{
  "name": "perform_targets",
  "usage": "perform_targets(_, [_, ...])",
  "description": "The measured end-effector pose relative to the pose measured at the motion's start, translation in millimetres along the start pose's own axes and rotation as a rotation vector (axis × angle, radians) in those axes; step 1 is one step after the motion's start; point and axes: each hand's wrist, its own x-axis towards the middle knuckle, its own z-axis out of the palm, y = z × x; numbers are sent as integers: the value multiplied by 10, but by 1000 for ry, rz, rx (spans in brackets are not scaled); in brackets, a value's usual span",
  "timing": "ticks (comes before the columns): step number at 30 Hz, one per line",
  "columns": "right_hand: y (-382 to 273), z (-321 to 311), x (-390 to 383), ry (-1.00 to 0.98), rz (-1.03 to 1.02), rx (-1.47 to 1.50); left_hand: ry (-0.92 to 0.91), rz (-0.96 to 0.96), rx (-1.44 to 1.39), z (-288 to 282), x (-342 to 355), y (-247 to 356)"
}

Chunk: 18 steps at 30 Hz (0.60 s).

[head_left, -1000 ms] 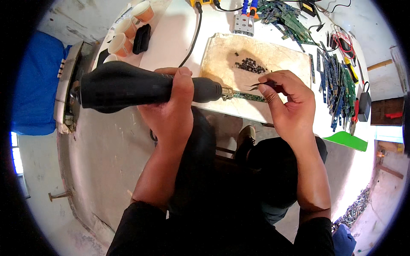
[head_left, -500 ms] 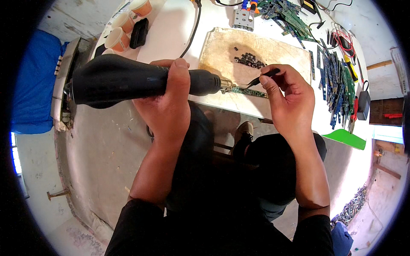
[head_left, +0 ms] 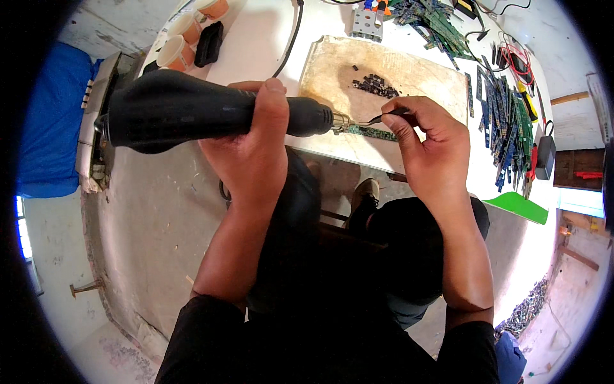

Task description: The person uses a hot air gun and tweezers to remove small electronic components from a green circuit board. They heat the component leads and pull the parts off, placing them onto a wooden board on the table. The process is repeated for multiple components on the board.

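My left hand [head_left: 256, 147] is wrapped round a black hot air gun [head_left: 185, 112], held sideways with its metal nozzle [head_left: 341, 121] pointing right. Under and beyond the nozzle lies a narrow green circuit board strip [head_left: 374, 132], at the near edge of a stained, tan work board [head_left: 409, 67]. In my right hand [head_left: 438, 144], thumb and fingers pinch dark tweezers [head_left: 390, 114]. The tips reach left, close to the nozzle and just above the strip; whether they touch anything is too small to tell. A pile of small black components [head_left: 376, 85] sits farther back on the board.
Green circuit strips [head_left: 438, 32] are heaped at the back, and more strips [head_left: 505, 125] lie to the right beside pliers and screwdrivers. A metal block [head_left: 367, 25] stands behind the work board. Paper cups [head_left: 175, 54] and a black tray [head_left: 208, 45] are at the back left.
The tweezers' tips have swung up and left toward the nozzle, and their shaft lies flatter. The hot air gun has shifted slightly. Both hands keep their holds.
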Motion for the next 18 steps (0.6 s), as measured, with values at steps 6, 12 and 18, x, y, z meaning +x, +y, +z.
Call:
perform_targets(6, [19,30,-8,-34,-11,-16,7,-8,7,-4,-8,2])
perform_targets(12, [8,27,0,-34,-15,0,31,-50,15,35,-4,32])
perform_targets(18, [15,21,7,-54,-20,-26,29,-39,3,15,13,7])
